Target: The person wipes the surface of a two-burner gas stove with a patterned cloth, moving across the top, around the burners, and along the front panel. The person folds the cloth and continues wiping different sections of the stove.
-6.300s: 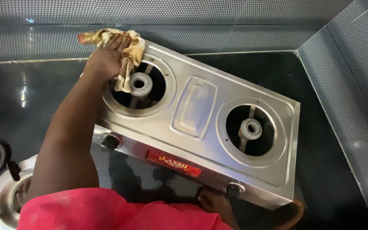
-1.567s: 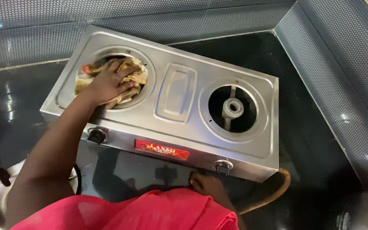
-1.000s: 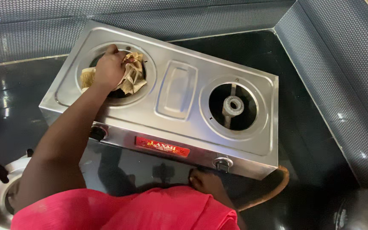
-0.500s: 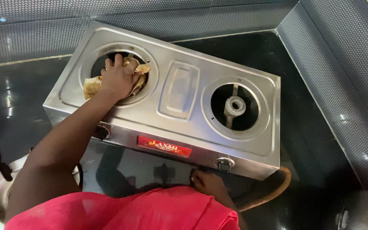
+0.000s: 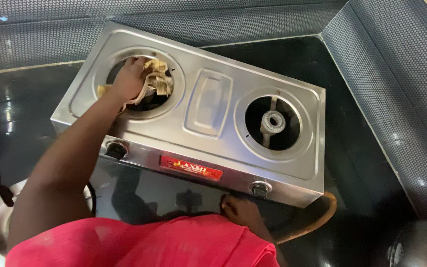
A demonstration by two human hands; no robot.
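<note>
Head view. Left hand (image 5: 130,79) is reaching into the left burner well (image 5: 142,81) of a two-burner steel stove (image 5: 208,101), fingers curled down over a crumpled tan cloth (image 5: 156,81) and pressing it against the inside of the well. Cloth is bunching out past the fingers toward the well's right side, with a scrap showing at the left rim too. Stove is sitting skewed on the black glossy worktop (image 5: 30,109), its back left corner close to the grey dotted wall (image 5: 50,34).

Right burner (image 5: 273,121) is lying bare in its well, the raised tray panel (image 5: 208,101) between the two wells. Right hand (image 5: 240,210) is showing only in part at the stove's front edge below the right knob (image 5: 260,188); cannot tell how far open it is or whether it is holding anything. An orange-brown hose (image 5: 317,217) is curving out beneath the stove's front right corner. Left knob (image 5: 116,149) is sitting just beside the forearm.
</note>
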